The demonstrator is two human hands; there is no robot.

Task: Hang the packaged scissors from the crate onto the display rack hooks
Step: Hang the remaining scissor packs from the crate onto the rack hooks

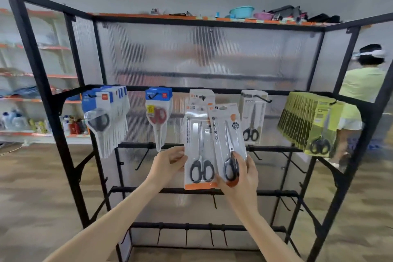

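I hold two white-and-orange packs of black-handled scissors in front of the black display rack (212,92). My left hand (170,161) grips the left pack (198,144) by its left edge. My right hand (240,178) grips the right pack (228,140) at its bottom, thumb over the scissor handles. The right pack overlaps the left one. Both tops sit just below the middle hook (203,97) of the top bar, where a matching pack (202,97) hangs behind them. The crate is out of view.
The top bar also carries blue-carded scissors (106,117), a red-handled pack (158,112), a grey pack (253,117) and a thick row of yellow-green packs (312,123). Lower bars hold several bare hooks (142,159). A person (359,91) stands behind the rack at right. Store shelves (32,102) stand at left.
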